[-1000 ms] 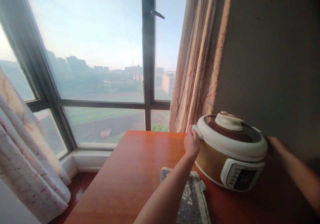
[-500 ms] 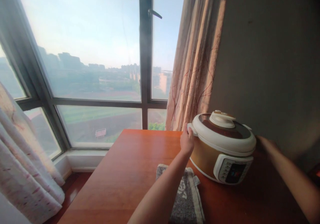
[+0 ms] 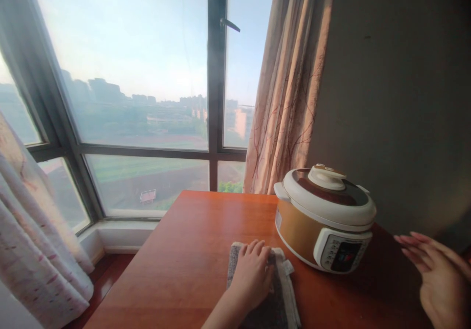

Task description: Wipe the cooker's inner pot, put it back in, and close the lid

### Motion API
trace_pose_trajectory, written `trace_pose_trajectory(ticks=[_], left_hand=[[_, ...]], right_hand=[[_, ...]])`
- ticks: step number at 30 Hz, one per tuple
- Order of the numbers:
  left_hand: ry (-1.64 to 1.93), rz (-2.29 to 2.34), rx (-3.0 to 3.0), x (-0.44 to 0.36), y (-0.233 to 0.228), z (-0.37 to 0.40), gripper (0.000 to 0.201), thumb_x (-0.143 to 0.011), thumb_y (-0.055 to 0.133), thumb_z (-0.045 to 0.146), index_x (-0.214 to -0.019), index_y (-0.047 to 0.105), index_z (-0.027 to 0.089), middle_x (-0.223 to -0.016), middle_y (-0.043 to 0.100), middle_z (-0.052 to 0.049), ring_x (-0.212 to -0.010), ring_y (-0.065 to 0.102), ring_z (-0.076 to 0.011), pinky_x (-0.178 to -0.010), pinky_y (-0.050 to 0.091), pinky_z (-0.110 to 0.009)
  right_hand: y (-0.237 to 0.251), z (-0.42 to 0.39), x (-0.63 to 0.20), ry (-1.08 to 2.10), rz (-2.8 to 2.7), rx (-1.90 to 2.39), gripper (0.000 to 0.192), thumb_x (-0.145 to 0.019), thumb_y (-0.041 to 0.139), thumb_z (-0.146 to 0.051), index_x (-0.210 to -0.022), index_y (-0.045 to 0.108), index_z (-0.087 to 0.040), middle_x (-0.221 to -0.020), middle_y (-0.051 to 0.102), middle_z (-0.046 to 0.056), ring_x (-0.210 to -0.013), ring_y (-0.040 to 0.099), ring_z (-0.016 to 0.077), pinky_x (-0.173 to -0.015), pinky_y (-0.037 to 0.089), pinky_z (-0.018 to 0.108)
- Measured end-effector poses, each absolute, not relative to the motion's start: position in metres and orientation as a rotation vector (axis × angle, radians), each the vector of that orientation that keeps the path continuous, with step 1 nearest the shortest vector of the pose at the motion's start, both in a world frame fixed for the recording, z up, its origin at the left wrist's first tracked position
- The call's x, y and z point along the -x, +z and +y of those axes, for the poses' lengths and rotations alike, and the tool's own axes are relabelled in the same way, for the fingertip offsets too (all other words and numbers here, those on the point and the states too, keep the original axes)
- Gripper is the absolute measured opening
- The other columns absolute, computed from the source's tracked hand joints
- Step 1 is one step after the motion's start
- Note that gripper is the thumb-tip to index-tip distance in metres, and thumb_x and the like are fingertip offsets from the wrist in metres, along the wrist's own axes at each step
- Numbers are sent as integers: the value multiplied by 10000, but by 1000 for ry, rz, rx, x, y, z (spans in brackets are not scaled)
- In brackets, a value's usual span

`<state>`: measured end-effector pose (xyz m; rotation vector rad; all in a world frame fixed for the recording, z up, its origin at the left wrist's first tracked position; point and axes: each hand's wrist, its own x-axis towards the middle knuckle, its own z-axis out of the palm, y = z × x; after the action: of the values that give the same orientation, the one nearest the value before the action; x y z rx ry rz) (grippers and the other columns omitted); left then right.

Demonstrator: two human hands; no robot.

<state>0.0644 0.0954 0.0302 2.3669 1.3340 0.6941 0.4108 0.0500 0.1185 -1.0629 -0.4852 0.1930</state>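
A white and gold electric pressure cooker (image 3: pixel 298 228) stands on the wooden table, its lid on and its control panel turned toward me. In front of it, to the left, lies a folded grey towel (image 3: pixel 277 294) with a pale border. Over the upper part of this towel is my left hand (image 3: pixel 253 272), palm down, fingers loosely stretched and nothing held. Part of the towel is hidden under that hand. At the right edge, apart from the cooker, my right hand (image 3: pixel 437 270) is in the air with its fingers extended and no object in them.
The brown table (image 3: pixel 172 250) runs from beneath my hands toward the window. Behind the cooker hangs a beige curtain (image 3: pixel 287 84), beside a dark grey wall (image 3: pixel 390 98). Another curtain (image 3: pixel 40 240) hangs at the left, next to the large window (image 3: pixel 143 74).
Both hands have let go of the cooker. My left hand has come down and back onto the towel; my right hand has drawn away to the right. The cooker has stayed in place.
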Motion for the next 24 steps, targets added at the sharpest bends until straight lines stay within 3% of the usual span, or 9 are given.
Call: trace_pose_trajectory(ticks=[4, 10, 14, 20, 24], left_hand=[[524, 1366, -2439, -45, 21, 75, 494, -928, 528, 437, -1400, 560, 293, -1559, 456, -76, -1455, 354, -332, -1203, 198, -582], [468, 1446, -2450, -35, 22, 72, 506, -945, 518, 440, -1431, 543, 303, -1576, 433, -57, -1453, 376, -306, -1210, 236, -554], [436, 1479, -2492, -32, 23, 72, 517, -927, 550, 376, -1438, 536, 292, -1568, 443, -63, -1444, 393, -307, -1195, 276, -554], [459, 1444, -2542, -29, 27, 71, 507, -902, 577, 309, -1408, 561, 285, -1546, 474, -81, -1422, 420, -321, -1173, 308, -559], [573, 1424, -2511, -29, 29, 69, 465, -849, 595, 215, -1308, 631, 279, -1501, 530, -81, -1394, 451, -318, -1169, 307, -551]], right_hand=[[97, 26, -341, 355, -557, 1107, 313, -653, 771, -441, -864, 735, -212, -892, 724, 93, -858, 661, 227, -761, 476, 381], [37, 32, -255, 872, -725, 1182, 558, -638, 787, -619, -961, 742, -166, -947, 761, 125, -927, 702, 310, -720, 572, 367], [13, 44, -209, 998, -902, 1166, 547, -672, 743, -677, -887, 771, -175, -912, 760, 123, -905, 708, 313, -724, 588, 368], [-3, 53, -182, 1014, -1000, 1126, 483, -774, 691, -638, -941, 777, -193, -978, 756, 125, -950, 699, 306, -724, 575, 345], [-11, 52, -185, 1014, -1014, 1109, 449, -782, 704, -614, -907, 771, -188, -917, 745, 106, -826, 689, 263, -659, 549, 310]])
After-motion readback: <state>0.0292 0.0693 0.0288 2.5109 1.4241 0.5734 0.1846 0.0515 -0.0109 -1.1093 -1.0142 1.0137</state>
